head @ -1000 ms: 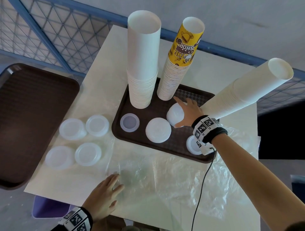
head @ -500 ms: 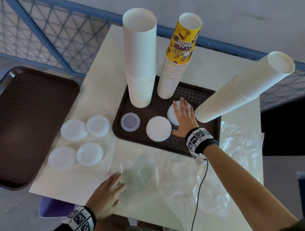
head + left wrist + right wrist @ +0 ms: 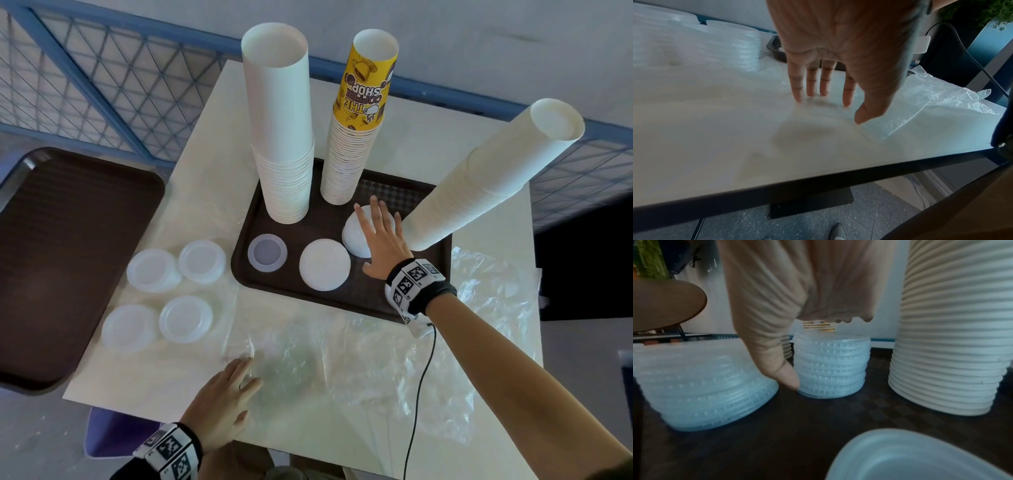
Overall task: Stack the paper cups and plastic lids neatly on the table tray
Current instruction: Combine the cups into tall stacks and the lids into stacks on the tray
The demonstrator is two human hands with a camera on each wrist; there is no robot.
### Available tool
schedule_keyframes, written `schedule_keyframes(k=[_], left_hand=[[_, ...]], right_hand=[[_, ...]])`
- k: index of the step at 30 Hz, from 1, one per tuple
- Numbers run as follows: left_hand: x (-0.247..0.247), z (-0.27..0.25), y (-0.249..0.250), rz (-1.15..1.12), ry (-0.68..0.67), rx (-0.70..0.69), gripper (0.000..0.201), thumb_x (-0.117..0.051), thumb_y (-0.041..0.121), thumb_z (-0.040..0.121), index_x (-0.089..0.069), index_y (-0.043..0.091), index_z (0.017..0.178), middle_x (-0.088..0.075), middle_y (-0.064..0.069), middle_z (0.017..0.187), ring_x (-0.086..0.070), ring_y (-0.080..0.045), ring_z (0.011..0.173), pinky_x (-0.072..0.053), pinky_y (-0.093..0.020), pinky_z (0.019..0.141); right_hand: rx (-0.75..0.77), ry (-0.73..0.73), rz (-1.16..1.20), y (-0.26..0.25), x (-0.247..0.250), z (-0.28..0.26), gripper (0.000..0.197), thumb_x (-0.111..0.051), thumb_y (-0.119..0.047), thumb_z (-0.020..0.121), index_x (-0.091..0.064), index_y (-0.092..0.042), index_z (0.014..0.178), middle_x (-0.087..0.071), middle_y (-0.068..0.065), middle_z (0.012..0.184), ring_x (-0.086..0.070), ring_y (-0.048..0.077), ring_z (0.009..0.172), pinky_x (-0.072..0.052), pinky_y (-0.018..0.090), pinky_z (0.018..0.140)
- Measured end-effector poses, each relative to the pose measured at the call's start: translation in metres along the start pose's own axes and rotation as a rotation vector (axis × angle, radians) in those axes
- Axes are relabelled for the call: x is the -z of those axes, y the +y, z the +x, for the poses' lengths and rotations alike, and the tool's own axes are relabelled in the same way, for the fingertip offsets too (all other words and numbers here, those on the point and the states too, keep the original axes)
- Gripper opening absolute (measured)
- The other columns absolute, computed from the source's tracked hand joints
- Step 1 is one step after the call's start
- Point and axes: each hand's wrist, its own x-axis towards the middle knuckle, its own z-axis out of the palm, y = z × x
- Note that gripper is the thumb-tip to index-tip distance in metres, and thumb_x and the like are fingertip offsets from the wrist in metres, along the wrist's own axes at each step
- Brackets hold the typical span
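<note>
My right hand (image 3: 378,245) lies flat-fingered on the lid stack (image 3: 356,236) on the brown tray (image 3: 346,301), my left hand (image 3: 219,401) spread on the surface; these light, slippery lids probably want gripping low round the sides.

Your desk (image 3: 219,147) is a pale, cream-topped one with a dark edge, and directly on it you have the brown tray (image 3: 359,298) toward the far middle. To the tray's left sit four stacks of clear plastic lids (image 3: 164,301) in a loose square. Crumpled clear plastic sheeting (image 3: 359,359) spreads over the near and right part of the desk, and your left hand (image 3: 219,401) rests flat on it at the near edge.
</note>
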Motion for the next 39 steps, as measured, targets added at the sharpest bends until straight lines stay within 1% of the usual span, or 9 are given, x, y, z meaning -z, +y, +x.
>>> schedule_keyframes(k=[3, 6, 9, 11, 13, 16, 22, 28, 39], left_hand=[[0.004, 0.001, 0.001, 0.008, 0.029, -0.014, 0.059, -0.081, 0.038, 0.039, -0.059, 0.029, 0.093, -0.048, -0.003, 0.119, -0.058, -0.017, 0.103, -0.055, -0.019, 0.067], [0.012, 0.001, 0.000, 0.021, 0.078, -0.016, 0.055, -0.081, 0.038, 0.045, -0.060, 0.031, 0.096, -0.050, 0.003, 0.116, -0.051, -0.011, 0.100, -0.054, -0.016, 0.065], [0.031, -0.001, -0.006, -0.072, 0.179, 0.069, 0.046, -0.079, 0.027, 0.062, -0.054, 0.027, 0.101, -0.062, 0.005, 0.099, -0.064, -0.014, 0.085, -0.053, -0.020, 0.060], [0.049, -0.003, -0.014, -0.167, 0.253, 0.198, 0.025, -0.061, 0.024, 0.078, -0.060, 0.020, 0.103, -0.064, 0.001, 0.099, -0.064, -0.021, 0.084, -0.052, -0.028, 0.063], [0.064, -0.008, -0.026, -0.242, 0.380, 0.338, 0.031, -0.046, 0.030, 0.081, -0.065, 0.015, 0.101, -0.065, -0.002, 0.098, -0.064, -0.024, 0.085, -0.053, -0.031, 0.064], [0.080, -0.021, -0.056, -0.291, 0.514, 0.564, 0.030, -0.059, 0.016, 0.079, -0.062, 0.010, 0.108, -0.061, -0.010, 0.108, -0.057, -0.029, 0.100, -0.052, -0.037, 0.074], [0.087, -0.044, -0.113, -0.271, 0.325, 0.845, 0.076, -0.074, 0.030, 0.069, -0.037, 0.016, 0.135, -0.036, -0.011, 0.135, -0.036, -0.031, 0.123, -0.041, -0.045, 0.092], [0.072, -0.043, -0.139, -0.221, 0.120, 0.786, 0.094, -0.072, 0.042, 0.070, -0.018, 0.022, 0.144, -0.028, -0.008, 0.141, -0.030, -0.028, 0.128, -0.040, -0.041, 0.096], [0.070, -0.034, -0.146, -0.363, 0.136, 0.746, 0.088, -0.074, 0.027, 0.068, -0.023, 0.020, 0.139, -0.032, -0.005, 0.136, -0.031, -0.025, 0.127, -0.045, -0.040, 0.091]], right_hand=[[0.005, 0.014, 0.079, -0.002, 0.009, -0.010, 0.106, -0.069, -0.020, 0.074, 0.006, -0.019, 0.149, 0.011, 0.017, 0.156, 0.008, 0.033, 0.145, 0.000, 0.054, 0.115], [0.026, 0.165, 0.279, -0.015, 0.018, -0.025, 0.086, -0.062, -0.018, 0.076, -0.017, -0.017, 0.149, -0.013, 0.018, 0.155, -0.006, 0.034, 0.145, -0.005, 0.055, 0.116], [0.165, 0.361, 0.460, -0.050, 0.021, -0.045, 0.059, -0.050, -0.026, 0.078, -0.045, -0.010, 0.134, -0.050, 0.017, 0.133, -0.043, 0.036, 0.128, -0.032, 0.054, 0.107], [0.279, 0.356, 0.535, -0.084, 0.017, -0.059, 0.052, -0.049, -0.030, 0.080, -0.053, -0.007, 0.126, -0.060, 0.015, 0.117, -0.056, 0.035, 0.109, -0.046, 0.047, 0.094], [0.361, 0.273, 0.562, -0.117, 0.009, -0.068, 0.047, -0.057, -0.029, 0.080, -0.056, -0.007, 0.122, -0.061, 0.014, 0.112, -0.059, 0.035, 0.101, -0.051, 0.044, 0.084], [0.374, 0.139, 0.542, -0.164, -0.004, -0.072, 0.053, -0.065, -0.034, 0.080, -0.053, -0.012, 0.126, -0.057, 0.010, 0.120, -0.057, 0.030, 0.105, -0.051, 0.042, 0.084], [0.317, -0.037, 0.447, -0.244, -0.024, -0.059, 0.075, -0.066, -0.042, 0.077, -0.035, -0.015, 0.140, -0.042, 0.009, 0.136, -0.045, 0.027, 0.122, -0.042, 0.038, 0.096], [0.218, -0.128, 0.340, -0.291, -0.040, -0.042, 0.091, -0.068, -0.045, 0.075, -0.020, -0.016, 0.146, -0.028, 0.013, 0.145, -0.038, 0.029, 0.128, -0.039, 0.038, 0.100], [0.017, -0.068, 0.359, -0.321, -0.051, -0.032, 0.083, -0.072, -0.042, 0.072, -0.028, -0.013, 0.136, -0.042, 0.005, 0.127, -0.047, 0.025, 0.113, -0.044, 0.034, 0.090]])
